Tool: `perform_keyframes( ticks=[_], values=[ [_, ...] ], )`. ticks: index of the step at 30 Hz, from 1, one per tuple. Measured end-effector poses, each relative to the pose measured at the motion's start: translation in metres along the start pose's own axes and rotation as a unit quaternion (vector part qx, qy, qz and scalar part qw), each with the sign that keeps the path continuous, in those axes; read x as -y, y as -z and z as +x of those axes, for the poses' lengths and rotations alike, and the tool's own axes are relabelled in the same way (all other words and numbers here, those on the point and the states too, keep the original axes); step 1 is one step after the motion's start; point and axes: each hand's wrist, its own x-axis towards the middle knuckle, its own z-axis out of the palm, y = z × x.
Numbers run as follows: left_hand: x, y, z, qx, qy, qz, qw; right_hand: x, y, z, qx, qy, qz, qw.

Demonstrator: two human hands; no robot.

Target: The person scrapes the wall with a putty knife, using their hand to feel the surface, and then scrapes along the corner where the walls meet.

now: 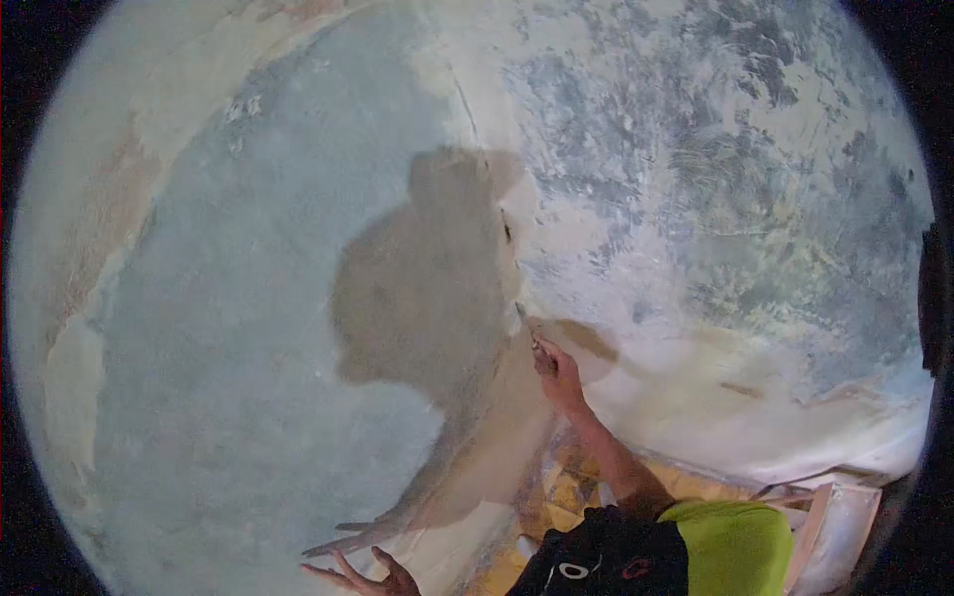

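Observation:
My right hand (560,377) is closed around the handle of a small, narrow-bladed putty knife (521,312). Its blade tip points up and meets the seam where two plastered wall faces come together. Just above the tip, a dark gap (506,226) runs along that seam, flanked by pale filler. My left hand (376,578) is low at the frame's bottom edge, palm turned up and fingers spread, with nothing in it. It is close to the blue-grey wall (248,328), and its lower part is cut off.
Mottled grey and white plaster (715,179) covers the right wall face. My shadow falls across the seam. Below my right forearm lies a yellowish, stained floor (568,477). A wooden frame piece (835,531) stands at the lower right, beside my yellow-green and black shirt (735,541).

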Motion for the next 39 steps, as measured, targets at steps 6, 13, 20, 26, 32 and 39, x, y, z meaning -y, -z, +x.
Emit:
perform_keyframes(
  ticks=[6,13,20,26,32,39],
  values=[
    [0.012,-0.022,0.014,0.03,0.02,0.16,0.987,0.037,0.043,-0.023,0.035,-0.15,-0.006,0.988],
    [0.034,-0.059,0.015,-0.007,-0.027,0.246,0.969,0.023,0.039,-0.002,0.035,-0.07,-0.061,0.995],
    [0.045,-0.059,0.01,0.012,-0.026,0.245,0.969,0.003,0.007,0.002,0.014,-0.003,0.004,1.0],
    [0.046,-0.053,0.009,0.049,-0.006,0.219,0.974,-0.013,0.037,-0.033,0.025,-0.09,-0.023,0.995],
    [0.043,-0.039,0.008,0.109,0.023,0.168,0.979,-0.006,0.029,-0.003,0.093,-0.067,0.008,0.993],
    [0.011,0.006,0.011,0.015,0.038,0.009,0.999,0.003,0.045,-0.041,0.059,-0.036,-0.02,0.997]
  ],
)
